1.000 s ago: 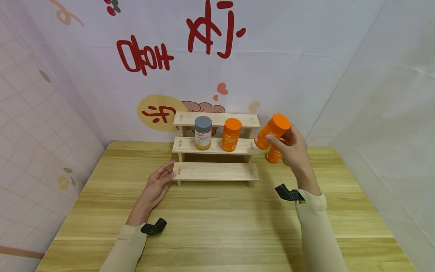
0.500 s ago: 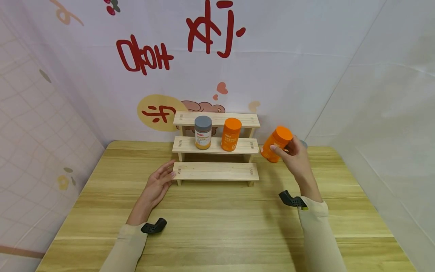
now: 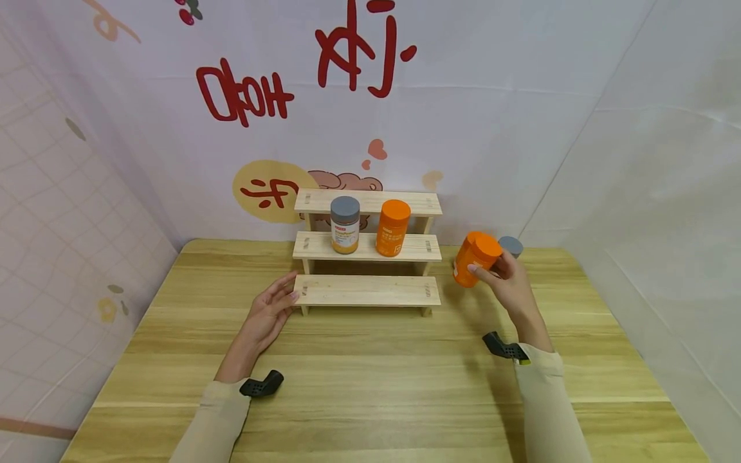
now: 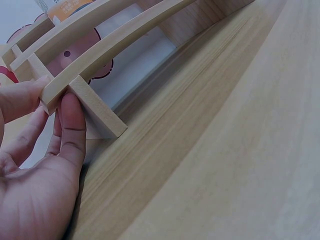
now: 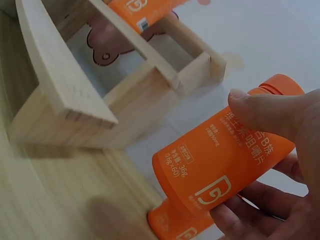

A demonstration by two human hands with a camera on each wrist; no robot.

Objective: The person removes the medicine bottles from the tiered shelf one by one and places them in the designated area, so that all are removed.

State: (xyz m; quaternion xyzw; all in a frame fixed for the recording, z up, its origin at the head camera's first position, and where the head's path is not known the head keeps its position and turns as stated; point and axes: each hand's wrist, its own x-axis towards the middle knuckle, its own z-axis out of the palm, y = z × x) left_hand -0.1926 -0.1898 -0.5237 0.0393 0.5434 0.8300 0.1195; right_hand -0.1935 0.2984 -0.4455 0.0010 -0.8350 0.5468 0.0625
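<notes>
A three-step wooden display shelf (image 3: 367, 290) stands near the back wall. My left hand (image 3: 272, 313) pinches the left end of its lowest step, thumb above and fingers below, as the left wrist view shows. To the right of the shelf, my right hand (image 3: 512, 286) grips an orange supplement bottle (image 5: 220, 155), tilted, with its orange lid toward the hand. Behind and below it, a second orange bottle (image 5: 175, 222) is mostly hidden by the held one. On the middle step stand a grey-lidded jar (image 3: 345, 226) and another orange bottle (image 3: 393, 229).
A grey lid (image 3: 511, 245) shows behind my right hand, the rest of that container hidden. The wooden table (image 3: 370, 386) reaches back to a printed white cloth wall (image 3: 492, 116), with pale cloth walls on both sides.
My right hand has moved down and slightly right with the orange bottle, from beside the shelf's middle step to overlap the bottle behind it. The left hand stays in place.
</notes>
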